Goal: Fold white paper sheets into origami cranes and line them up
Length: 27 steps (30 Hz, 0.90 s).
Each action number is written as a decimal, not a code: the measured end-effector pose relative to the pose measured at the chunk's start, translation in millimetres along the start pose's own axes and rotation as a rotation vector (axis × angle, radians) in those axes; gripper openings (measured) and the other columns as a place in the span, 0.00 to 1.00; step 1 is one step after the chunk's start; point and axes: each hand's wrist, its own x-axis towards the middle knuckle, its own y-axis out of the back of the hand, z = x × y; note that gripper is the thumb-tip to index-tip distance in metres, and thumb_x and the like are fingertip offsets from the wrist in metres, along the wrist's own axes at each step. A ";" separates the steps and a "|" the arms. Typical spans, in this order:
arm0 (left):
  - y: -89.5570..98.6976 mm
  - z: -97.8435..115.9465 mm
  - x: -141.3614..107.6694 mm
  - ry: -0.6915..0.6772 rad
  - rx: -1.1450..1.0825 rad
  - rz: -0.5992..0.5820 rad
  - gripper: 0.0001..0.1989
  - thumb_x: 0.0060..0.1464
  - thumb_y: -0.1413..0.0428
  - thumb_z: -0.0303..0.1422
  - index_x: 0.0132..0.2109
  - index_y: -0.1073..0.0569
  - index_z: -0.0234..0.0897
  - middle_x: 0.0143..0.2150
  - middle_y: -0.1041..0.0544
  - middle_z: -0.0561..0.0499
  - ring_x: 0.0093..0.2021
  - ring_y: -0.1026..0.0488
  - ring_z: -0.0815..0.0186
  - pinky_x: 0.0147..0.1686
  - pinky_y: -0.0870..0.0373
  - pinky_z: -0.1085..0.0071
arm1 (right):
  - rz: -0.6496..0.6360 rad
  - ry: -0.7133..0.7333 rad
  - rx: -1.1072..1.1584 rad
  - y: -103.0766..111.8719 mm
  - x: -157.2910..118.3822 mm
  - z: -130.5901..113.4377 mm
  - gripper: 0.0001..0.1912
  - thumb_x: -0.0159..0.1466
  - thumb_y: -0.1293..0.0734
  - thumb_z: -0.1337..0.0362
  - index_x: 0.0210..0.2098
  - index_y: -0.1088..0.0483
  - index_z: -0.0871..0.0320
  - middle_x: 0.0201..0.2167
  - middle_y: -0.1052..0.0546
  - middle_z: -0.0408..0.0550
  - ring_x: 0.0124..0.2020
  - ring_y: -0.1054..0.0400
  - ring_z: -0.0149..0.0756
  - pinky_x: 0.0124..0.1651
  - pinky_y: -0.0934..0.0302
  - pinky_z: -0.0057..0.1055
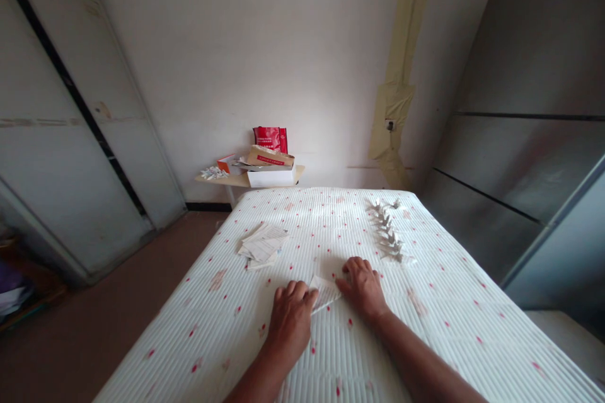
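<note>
A small folded piece of printed paper [325, 293] lies on the bed between my two hands. My left hand [292, 313] is closed at its left edge, thumb and fingers together on the paper. At the right corner is my right hand [365, 288], its thumb touching or almost touching the paper. The fingers of that hand are bent and apart from the thumb, with nothing visible between them. Beyond my left hand lies a loose pile of printed paper pieces [263, 244]. Several folded paper figures with pointed tips [388, 233] stand in a row beyond my right hand.
A ribbed white mattress cover [212, 327] with red specks lies under everything. Past its far edge, a small table [239, 181] holds a white box [271, 177], a red bag [270, 138] and more folded paper [213, 172]. Cabinets flank the bed.
</note>
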 end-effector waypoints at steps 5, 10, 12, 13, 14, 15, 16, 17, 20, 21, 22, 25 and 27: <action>-2.6 -1.6 0.4 -0.001 -0.019 0.016 0.12 0.58 0.55 0.27 0.43 0.30 0.45 0.37 0.31 0.51 0.42 0.38 0.63 0.39 0.47 0.65 | 0.063 0.091 0.059 -3.3 -9.9 -17.4 0.26 0.52 0.34 0.60 0.50 0.38 0.54 0.60 0.44 0.53 0.59 0.52 0.49 0.52 0.49 0.45; -2.6 -2.4 1.2 0.011 -0.043 0.006 0.12 0.57 0.55 0.27 0.44 0.30 0.45 0.38 0.31 0.50 0.43 0.38 0.63 0.40 0.47 0.65 | -0.047 0.055 -0.022 -11.1 -17.6 -34.3 0.42 0.46 0.30 0.53 0.57 0.44 0.56 0.64 0.54 0.54 0.63 0.64 0.57 0.57 0.59 0.54; -1.8 -2.2 1.5 0.014 -0.045 -0.004 0.12 0.57 0.54 0.27 0.43 0.30 0.45 0.38 0.31 0.50 0.43 0.38 0.63 0.40 0.47 0.65 | -0.083 0.042 -0.032 -13.3 -18.0 -36.3 0.45 0.45 0.29 0.52 0.59 0.45 0.56 0.65 0.56 0.53 0.63 0.66 0.57 0.58 0.62 0.55; -1.4 -1.9 1.6 0.016 -0.046 -0.005 0.12 0.57 0.54 0.27 0.43 0.30 0.45 0.38 0.31 0.50 0.43 0.38 0.63 0.40 0.47 0.65 | -0.097 0.036 -0.033 -14.1 -17.8 -36.6 0.45 0.44 0.29 0.52 0.59 0.45 0.56 0.65 0.57 0.53 0.64 0.66 0.57 0.58 0.63 0.55; -1.0 -1.6 1.6 0.017 -0.046 -0.003 0.12 0.57 0.54 0.27 0.43 0.30 0.45 0.38 0.31 0.51 0.43 0.38 0.63 0.40 0.47 0.65 | -0.110 0.030 -0.033 -14.5 -17.6 -36.5 0.45 0.44 0.29 0.52 0.59 0.45 0.56 0.65 0.57 0.52 0.64 0.66 0.57 0.58 0.64 0.55; -0.6 -1.2 1.5 0.017 -0.046 0.000 0.12 0.57 0.54 0.27 0.43 0.29 0.45 0.38 0.31 0.51 0.42 0.38 0.63 0.40 0.46 0.65 | -0.121 0.027 -0.031 -14.8 -17.3 -36.3 0.45 0.44 0.29 0.53 0.59 0.46 0.55 0.65 0.58 0.52 0.64 0.66 0.57 0.58 0.64 0.55; -0.3 -0.9 1.3 0.016 -0.047 0.003 0.12 0.57 0.54 0.27 0.42 0.29 0.45 0.38 0.31 0.51 0.42 0.38 0.63 0.40 0.46 0.65 | -0.131 0.026 -0.029 -14.8 -16.9 -35.7 0.45 0.44 0.29 0.54 0.59 0.46 0.55 0.65 0.58 0.52 0.64 0.66 0.57 0.58 0.64 0.55; 0.1 -0.6 1.2 0.016 -0.049 0.006 0.11 0.57 0.54 0.27 0.42 0.29 0.44 0.37 0.31 0.51 0.42 0.38 0.63 0.40 0.46 0.65 | -0.137 0.026 -0.028 -14.5 -16.5 -34.9 0.45 0.44 0.29 0.55 0.59 0.46 0.54 0.65 0.58 0.51 0.64 0.66 0.57 0.58 0.65 0.55; 0.7 -0.6 0.7 0.018 -0.056 0.003 0.12 0.57 0.54 0.26 0.41 0.29 0.44 0.37 0.31 0.51 0.42 0.38 0.63 0.40 0.46 0.65 | -0.144 0.021 -0.025 -12.6 -15.0 -29.8 0.44 0.44 0.29 0.57 0.59 0.46 0.54 0.65 0.58 0.51 0.64 0.65 0.55 0.59 0.64 0.52; 0.8 -0.8 0.6 0.017 -0.059 0.000 0.12 0.56 0.54 0.26 0.42 0.29 0.44 0.38 0.30 0.51 0.42 0.38 0.63 0.40 0.46 0.65 | -0.143 0.017 -0.023 -11.7 -14.4 -26.9 0.44 0.44 0.29 0.58 0.58 0.45 0.54 0.65 0.58 0.51 0.64 0.65 0.54 0.59 0.63 0.51; 0.8 -1.2 0.5 0.014 -0.061 -0.001 0.13 0.56 0.54 0.25 0.43 0.29 0.44 0.38 0.30 0.51 0.43 0.38 0.63 0.40 0.46 0.65 | -0.142 0.014 -0.020 -10.7 -13.6 -23.5 0.43 0.44 0.29 0.59 0.58 0.45 0.55 0.65 0.58 0.52 0.64 0.64 0.53 0.59 0.62 0.50; 0.6 -2.5 0.2 0.003 -0.066 -0.002 0.15 0.55 0.53 0.24 0.45 0.30 0.45 0.39 0.30 0.51 0.43 0.38 0.63 0.40 0.45 0.65 | -0.128 0.008 -0.010 -7.9 -11.2 -11.6 0.42 0.45 0.30 0.60 0.58 0.45 0.55 0.65 0.57 0.52 0.64 0.64 0.51 0.59 0.60 0.47; 0.5 -3.0 0.1 0.000 -0.066 -0.005 0.15 0.54 0.53 0.24 0.46 0.31 0.45 0.39 0.30 0.51 0.43 0.38 0.63 0.41 0.45 0.65 | -0.113 0.009 -0.006 -5.9 -9.6 -3.9 0.41 0.45 0.30 0.61 0.58 0.45 0.55 0.65 0.57 0.51 0.64 0.63 0.50 0.59 0.59 0.47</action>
